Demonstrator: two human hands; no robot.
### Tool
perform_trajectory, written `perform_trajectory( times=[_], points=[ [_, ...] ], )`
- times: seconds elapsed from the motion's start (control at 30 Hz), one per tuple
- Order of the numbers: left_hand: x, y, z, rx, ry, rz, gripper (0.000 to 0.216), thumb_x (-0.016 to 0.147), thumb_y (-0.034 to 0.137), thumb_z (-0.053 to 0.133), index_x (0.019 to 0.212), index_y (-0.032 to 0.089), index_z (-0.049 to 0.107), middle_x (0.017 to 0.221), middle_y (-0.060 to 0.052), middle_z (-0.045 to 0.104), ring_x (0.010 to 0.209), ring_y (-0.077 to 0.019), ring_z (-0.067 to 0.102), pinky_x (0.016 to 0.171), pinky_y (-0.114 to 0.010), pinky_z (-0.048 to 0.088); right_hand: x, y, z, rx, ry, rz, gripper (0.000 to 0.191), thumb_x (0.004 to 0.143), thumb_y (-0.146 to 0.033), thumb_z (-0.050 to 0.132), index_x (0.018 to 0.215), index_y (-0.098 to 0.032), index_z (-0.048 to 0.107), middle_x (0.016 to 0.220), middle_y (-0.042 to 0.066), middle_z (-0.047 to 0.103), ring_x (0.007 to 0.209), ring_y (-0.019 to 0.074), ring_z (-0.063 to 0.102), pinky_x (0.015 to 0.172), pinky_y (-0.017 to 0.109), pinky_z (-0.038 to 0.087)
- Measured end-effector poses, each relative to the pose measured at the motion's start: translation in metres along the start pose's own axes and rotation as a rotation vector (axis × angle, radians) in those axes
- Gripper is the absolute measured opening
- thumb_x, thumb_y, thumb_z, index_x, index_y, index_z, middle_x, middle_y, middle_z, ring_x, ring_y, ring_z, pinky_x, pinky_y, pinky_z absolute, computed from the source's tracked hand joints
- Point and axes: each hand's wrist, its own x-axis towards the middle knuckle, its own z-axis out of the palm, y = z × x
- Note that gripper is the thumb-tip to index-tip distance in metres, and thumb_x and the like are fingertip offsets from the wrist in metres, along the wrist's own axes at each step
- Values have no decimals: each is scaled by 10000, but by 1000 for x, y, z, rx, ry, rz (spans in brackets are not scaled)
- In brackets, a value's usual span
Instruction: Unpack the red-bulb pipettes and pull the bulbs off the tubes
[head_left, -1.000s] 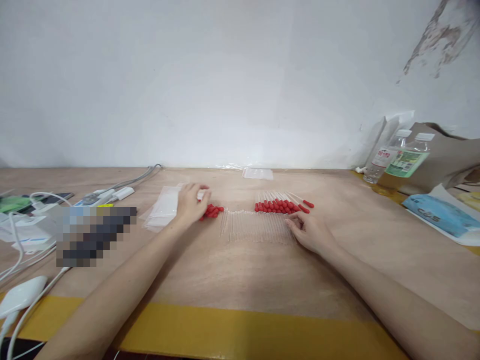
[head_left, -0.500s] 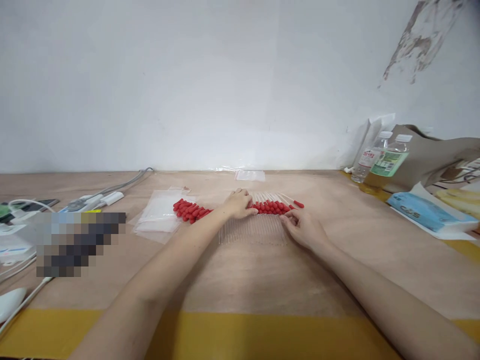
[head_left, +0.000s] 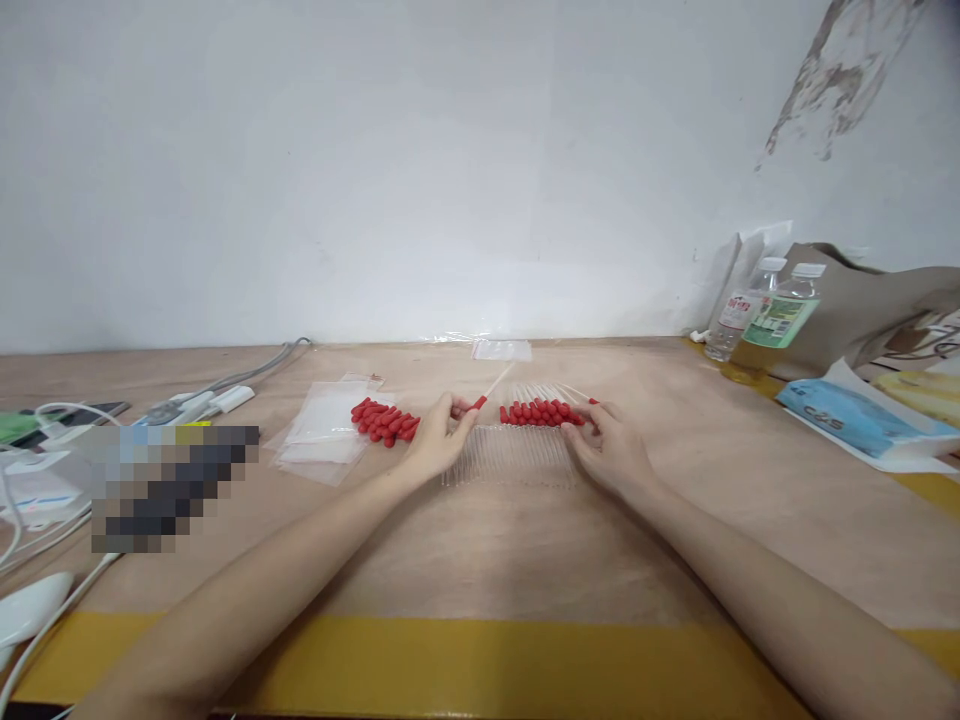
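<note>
My left hand (head_left: 441, 432) pinches a thin pale stick with a red tip (head_left: 496, 383) at its red end; its stem points up and away to the right. Below the fingers lies a row of clear thin tubes (head_left: 510, 457), side by side. Behind it is a row of red-tipped sticks (head_left: 540, 412), pale stems pointing to the wall. At that row's right end my right hand (head_left: 611, 445) rests with thumb and fingers curled close together; what they grip is hidden. One more red-tipped stick (head_left: 579, 393) slants out beside the right fingers. Left of my left hand lies a pile of red-tipped pieces (head_left: 384, 422).
Clear plastic bags (head_left: 322, 425) lie under and beside the left pile. Another small bag (head_left: 502, 350) is by the wall. Chargers and cables (head_left: 45, 480) crowd the left. Two bottles (head_left: 784, 315), a grey bag (head_left: 870, 310) and a blue tissue pack (head_left: 862, 415) stand right.
My left hand has moved left and nearer, off the row of red-tipped sticks, and now holds one stick. The right hand has stayed almost in place at the row's right end.
</note>
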Motion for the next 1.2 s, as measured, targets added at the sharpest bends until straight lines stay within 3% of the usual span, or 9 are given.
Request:
perform_trajectory(
  times=[0.07, 0.13, 0.33, 0.53, 0.73, 1.0, 1.2],
  points=[
    [-20, -4, -11, 49, 49, 195, 180, 841, 351, 442, 865, 191, 520, 862, -35, 604, 826, -173, 545, 736, -310, 406, -2, -5, 2, 10, 88, -149, 400, 804, -377, 469, 1134, -159, 534, 1102, 129, 559, 1013, 244, 523, 852, 381, 419],
    [-36, -8, -18, 125, 52, 340, 141, 834, 317, 466, 846, 195, 535, 830, -37, 605, 829, -187, 529, 765, -341, 374, -4, -14, 3, -19, 91, -294, 476, 805, -393, 485, 1222, -164, 469, 1230, 137, 491, 1136, 262, 448, 937, 426, 368],
    [-52, -5, -12, 164, 8, 475, 107, 841, 275, 474, 853, 203, 553, 808, -28, 618, 820, -180, 519, 769, -349, 354, -13, -35, 12, -120, -119, -571, 420, 867, -320, 425, 1270, -203, 436, 1283, 81, 481, 1240, 222, 361, 1049, 478, 223],
    [-53, -3, -8, 162, 23, 506, 112, 837, 264, 464, 845, 204, 558, 825, -37, 631, 822, -177, 535, 783, -354, 362, -17, -37, 23, -52, -163, -620, 262, 878, -251, 423, 1073, -235, 597, 1104, 37, 621, 1168, 191, 459, 1054, 506, 212],
    [-50, 7, -4, 217, -35, 544, 166, 824, 280, 472, 945, 209, 561, 1080, -62, 582, 1020, -207, 482, 873, -387, 336, -19, -38, 27, -5, -147, -640, 229, 868, -218, 431, 985, -208, 628, 1004, 37, 660, 1092, 197, 519, 1029, 490, 290],
    [-49, 13, -1, 309, -81, 591, 174, 866, 300, 434, 834, 212, 580, 968, -22, 628, 959, -187, 493, 889, -384, 302, -22, -37, 36, 124, -114, -718, 228, 877, -192, 411, 1004, -167, 599, 1029, 70, 650, 1028, 172, 568, 969, 405, 415],
    [-50, 16, -6, 316, -120, 570, 209, 884, 296, 395, 811, 205, 568, 900, -14, 638, 928, -180, 500, 905, -396, 271, -21, -37, 38, 135, -123, -768, 229, 878, -163, 395, 1014, -151, 580, 984, 69, 657, 1028, 154, 565, 990, 363, 411]
  ],
)
